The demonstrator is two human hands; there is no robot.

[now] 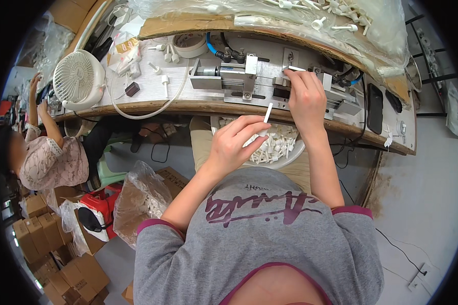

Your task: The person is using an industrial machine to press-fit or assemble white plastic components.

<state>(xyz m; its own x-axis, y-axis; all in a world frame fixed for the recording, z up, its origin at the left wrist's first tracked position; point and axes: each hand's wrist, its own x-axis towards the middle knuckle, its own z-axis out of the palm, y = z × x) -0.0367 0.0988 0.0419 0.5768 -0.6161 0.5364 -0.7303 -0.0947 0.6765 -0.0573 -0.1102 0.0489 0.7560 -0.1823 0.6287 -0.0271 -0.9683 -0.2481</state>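
My left hand (pixel 235 146) is over the front edge of the bench, its thumb and fingers closed on a small white plastic part with a thin stem (pixel 268 113) that points up. Farther right, my right hand (pixel 306 96) reaches onto a metal clamping fixture (pixel 259 84). Its fingertips pinch a white plastic part (pixel 296 68) at the middle of the fixture; much of that part is hidden by the fingers. Below both hands, a round white basin (pixel 296 153) at my lap holds many similar white stemmed parts (pixel 272 145).
Along the back lies cardboard (pixel 188 26) with plastic sheeting and loose white parts. A white fan (pixel 80 79), a tape roll (pixel 191 47) and a clear tube (pixel 152 116) are on the left. A black phone (pixel 375 108) lies right. Another person (pixel 51 152) works at far left, near cartons (pixel 76 279).
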